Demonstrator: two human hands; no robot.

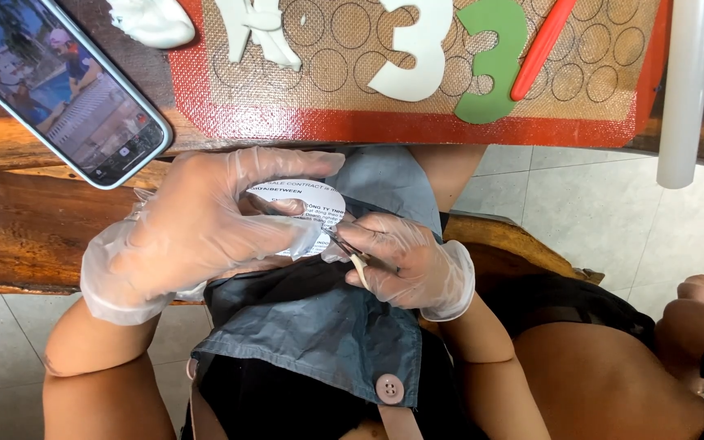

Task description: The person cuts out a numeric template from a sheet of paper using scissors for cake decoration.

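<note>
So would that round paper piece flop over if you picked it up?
Probably yes. The round printed paper piece looks thin, and it bends where the gloved left hand pinches it, so it seems floppy and light. It could likely tear easily too, since the small scissors in the gloved right hand meet its edge.

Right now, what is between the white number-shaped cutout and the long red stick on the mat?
In the head view, a green number-shaped cutout lies between the white number-shaped cutout and the long red stick, on the brown circle-printed baking mat.
</note>
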